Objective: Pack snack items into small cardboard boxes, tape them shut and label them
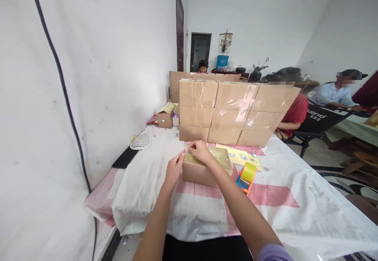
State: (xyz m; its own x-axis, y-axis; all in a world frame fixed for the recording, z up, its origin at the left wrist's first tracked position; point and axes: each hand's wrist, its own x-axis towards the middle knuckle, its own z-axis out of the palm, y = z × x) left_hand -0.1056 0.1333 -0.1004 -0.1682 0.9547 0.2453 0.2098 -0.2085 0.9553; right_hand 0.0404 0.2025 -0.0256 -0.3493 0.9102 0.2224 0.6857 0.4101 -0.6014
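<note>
A small cardboard box sits in front of me, with yellowish packing tape across its top. My left hand rests against the box's left side, its thumb and fingers closed at the upper edge. My right hand bends over the top at the far left corner, with its fingertips pinched close to my left fingers. Whatever lies between those fingertips is too small to make out. Just right of the box stands an orange and blue tape dispenser with a yellow tape roll.
Behind the box rises a wall of stacked, taped cartons. A yellow sheet with small packets lies before it. At left are a white perforated paddle, a black flat object and an open carton. People sit beyond the table.
</note>
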